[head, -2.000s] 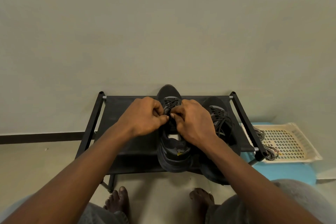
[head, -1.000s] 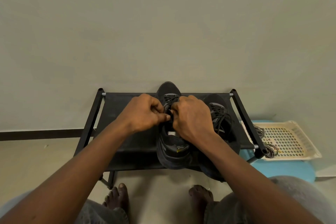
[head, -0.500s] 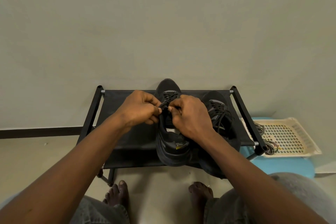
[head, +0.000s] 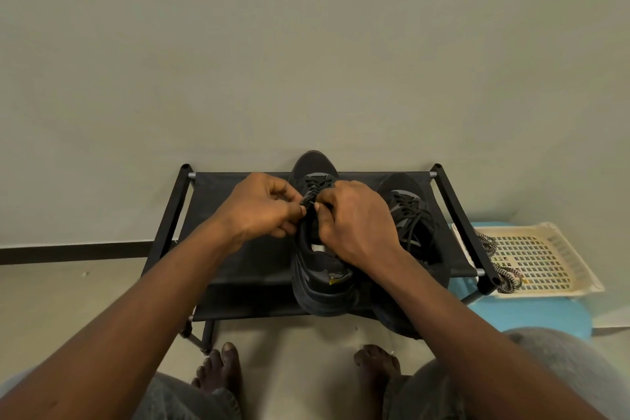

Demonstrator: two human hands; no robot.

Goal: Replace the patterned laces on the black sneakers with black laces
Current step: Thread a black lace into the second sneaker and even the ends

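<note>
Two black sneakers stand side by side on a low black rack (head: 235,259). The left sneaker (head: 320,286) has a black lace (head: 312,196) threaded over its tongue. My left hand (head: 259,208) and my right hand (head: 354,222) meet above that tongue, each pinching the black lace between thumb and fingers. The right sneaker (head: 409,211) is laced in black, with loose loops lying on top. The patterned laces (head: 501,269) lie over the left edge of a cream basket.
The cream perforated basket (head: 545,256) rests on a blue stool (head: 538,314) right of the rack. A plain wall stands right behind the rack. My bare feet (head: 221,372) and knees are on the floor in front.
Both hands have stayed on the left sneaker's lace, working it over the tongue with small finger moves. The view has tipped slightly, so the rack sits a little higher in the frame.
</note>
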